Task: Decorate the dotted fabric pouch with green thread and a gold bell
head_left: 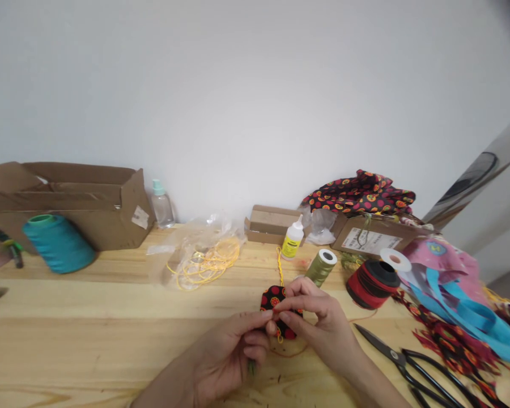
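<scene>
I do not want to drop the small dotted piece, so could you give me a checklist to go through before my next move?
1. Left hand and right hand both pinch the fabric piece: ok.
2. Yellow cord lies straight from the piece, caught on nothing: ok.
3. Scissors lie apart from the hands, at the right: ok.
4. Glue bottle stands upright: ok.
5. Anything else held under the piece: cannot tell.

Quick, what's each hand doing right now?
Left hand: closed, pinching the dotted fabric piece.
Right hand: closed, pinching the same piece.
</scene>
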The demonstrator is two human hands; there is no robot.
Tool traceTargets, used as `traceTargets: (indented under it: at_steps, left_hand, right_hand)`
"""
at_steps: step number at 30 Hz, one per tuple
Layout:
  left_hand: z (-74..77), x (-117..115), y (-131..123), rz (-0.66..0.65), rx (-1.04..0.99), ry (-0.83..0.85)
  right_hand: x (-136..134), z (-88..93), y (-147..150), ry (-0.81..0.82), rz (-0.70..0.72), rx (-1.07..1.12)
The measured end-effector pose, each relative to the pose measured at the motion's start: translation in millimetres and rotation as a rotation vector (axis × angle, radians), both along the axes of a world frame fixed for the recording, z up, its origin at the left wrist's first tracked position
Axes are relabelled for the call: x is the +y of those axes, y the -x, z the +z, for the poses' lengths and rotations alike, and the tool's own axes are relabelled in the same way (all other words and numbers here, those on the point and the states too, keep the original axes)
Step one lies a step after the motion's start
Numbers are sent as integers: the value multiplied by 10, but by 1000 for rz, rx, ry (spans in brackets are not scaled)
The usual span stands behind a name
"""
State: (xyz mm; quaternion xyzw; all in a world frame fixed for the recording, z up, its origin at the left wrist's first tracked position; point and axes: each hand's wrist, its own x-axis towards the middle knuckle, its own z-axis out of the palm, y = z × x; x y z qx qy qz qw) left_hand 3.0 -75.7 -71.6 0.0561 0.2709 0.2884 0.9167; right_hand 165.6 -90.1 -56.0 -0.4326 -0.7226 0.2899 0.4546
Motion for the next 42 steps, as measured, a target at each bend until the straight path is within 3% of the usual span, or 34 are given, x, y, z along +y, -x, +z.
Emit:
traceTargets:
  at_steps: [15, 35, 42]
  left_hand:
    - [-21, -20, 17, -75, 27, -23]
    - [-20, -10, 2, -22, 75, -166]
    - [-48, -7, 7, -22, 52, -167]
  right_hand:
    - [-9, 32, -6, -4, 44, 16]
    - [-4, 11, 2, 48, -21, 52]
    - [-44, 79, 32, -38, -25, -87]
